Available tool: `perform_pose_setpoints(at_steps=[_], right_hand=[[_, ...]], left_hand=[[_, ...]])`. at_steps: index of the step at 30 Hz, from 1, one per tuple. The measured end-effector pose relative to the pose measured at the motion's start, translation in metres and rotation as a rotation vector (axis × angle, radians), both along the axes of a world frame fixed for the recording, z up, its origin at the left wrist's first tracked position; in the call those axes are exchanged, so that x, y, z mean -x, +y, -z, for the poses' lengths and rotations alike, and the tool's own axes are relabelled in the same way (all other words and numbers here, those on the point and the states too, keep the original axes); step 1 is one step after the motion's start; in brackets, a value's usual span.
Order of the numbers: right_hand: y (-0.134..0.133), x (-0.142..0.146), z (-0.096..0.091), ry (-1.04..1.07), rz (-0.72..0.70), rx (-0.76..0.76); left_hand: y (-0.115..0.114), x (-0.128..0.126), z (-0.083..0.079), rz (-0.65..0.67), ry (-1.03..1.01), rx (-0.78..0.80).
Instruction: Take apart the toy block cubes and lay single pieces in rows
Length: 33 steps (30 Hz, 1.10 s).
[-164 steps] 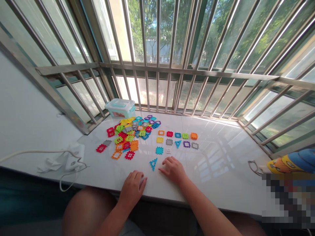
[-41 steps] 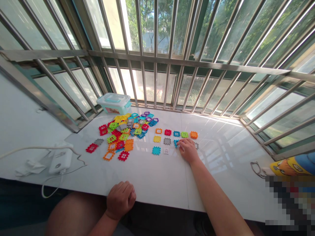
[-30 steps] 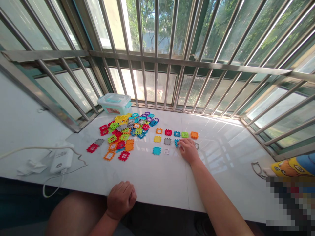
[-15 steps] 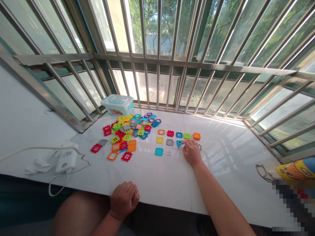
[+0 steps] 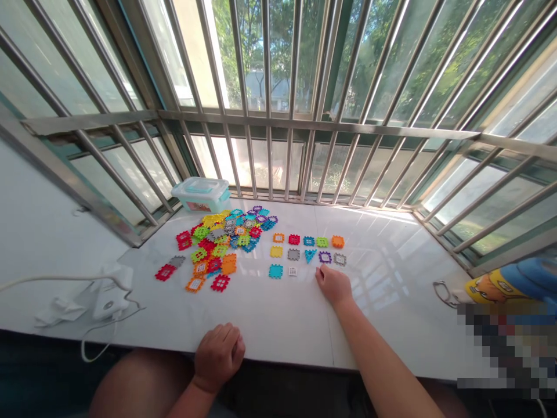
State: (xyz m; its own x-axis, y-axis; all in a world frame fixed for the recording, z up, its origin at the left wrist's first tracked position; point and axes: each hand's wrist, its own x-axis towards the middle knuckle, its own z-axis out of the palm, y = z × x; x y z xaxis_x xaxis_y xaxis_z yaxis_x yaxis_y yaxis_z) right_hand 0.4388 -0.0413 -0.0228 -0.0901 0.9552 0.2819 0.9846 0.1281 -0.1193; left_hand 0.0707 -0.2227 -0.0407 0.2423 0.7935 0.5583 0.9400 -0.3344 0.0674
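Right hand (image 5: 334, 286) rests empty, fingers loosely together, just below the rows of plastic tiles (image 5: 293, 254) laid out right of the pile (image 5: 217, 247) — light, stiff pieces, easily lifted by an edge. Left hand (image 5: 219, 358) curls at the edge of the sill (image 5: 278, 325) — whether it holds anything cannot be told. Lower tiles in the pile lie hidden.

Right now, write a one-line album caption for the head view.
Right hand below rows of colored plastic tiles, a loose heap beside them, left hand at the white sill's edge.
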Motion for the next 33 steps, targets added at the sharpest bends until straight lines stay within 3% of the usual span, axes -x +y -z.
perform_pose_setpoints(at_steps=[5, 13, 17, 21, 25, 30, 33], right_hand=[[-0.019, 0.002, -0.005, -0.014, 0.054, 0.083], [-0.011, 0.001, -0.006, -0.005, 0.069, 0.088], [-0.011, 0.002, -0.009, -0.032, 0.096, 0.139], [-0.011, 0.004, -0.013, -0.053, 0.120, 0.204], [-0.011, 0.004, -0.016, -0.049, 0.116, 0.228], [-0.011, 0.004, -0.017, -0.027, 0.119, 0.233], [-0.010, 0.005, -0.018, -0.022, 0.123, 0.227]], left_hand=[[0.001, -0.001, -0.002, -0.018, 0.002, 0.026], [0.006, -0.009, -0.012, -0.064, -0.040, 0.088], [0.020, -0.007, -0.021, -0.051, -0.090, 0.112], [0.054, -0.004, -0.040, -0.042, -0.110, 0.122], [0.108, -0.006, -0.055, -0.057, -0.062, 0.155], [0.176, -0.016, -0.052, -0.182, 0.066, 0.306], [0.201, -0.022, -0.045, -0.210, 0.127, 0.366]])
